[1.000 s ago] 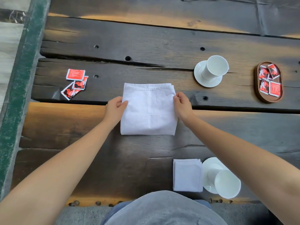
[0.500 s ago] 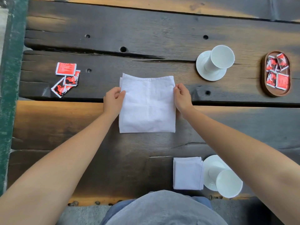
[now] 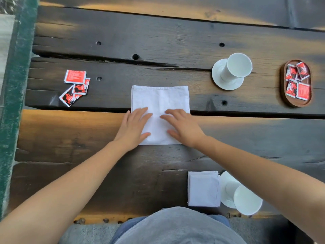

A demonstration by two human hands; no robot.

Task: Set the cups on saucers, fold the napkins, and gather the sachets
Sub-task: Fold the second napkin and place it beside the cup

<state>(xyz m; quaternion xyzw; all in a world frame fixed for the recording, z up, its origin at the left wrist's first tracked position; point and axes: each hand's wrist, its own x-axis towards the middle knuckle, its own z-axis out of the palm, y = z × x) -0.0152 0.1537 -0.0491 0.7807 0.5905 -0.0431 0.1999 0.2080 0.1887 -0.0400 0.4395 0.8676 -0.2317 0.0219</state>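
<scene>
Our left hand [image 3: 134,128] and right hand [image 3: 182,127] lie flat, fingers spread, pressing the white napkin [image 3: 161,99] at the middle of the dark wooden table [image 3: 88,138], loose sachets [image 3: 75,87] lying well to its left.

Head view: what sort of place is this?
Probably a café or tea-service setting, possibly outdoors: a rough plank table, white cups on saucers, cloth napkins, and red sachets in a wooden tray.

The dark table [image 3: 175,32] is lit dimly, with warm orange glare along its planks. The white napkin [image 3: 160,97] is nearly washed out. Lines are bowed toward the edges, and fine detail is softened.
</scene>
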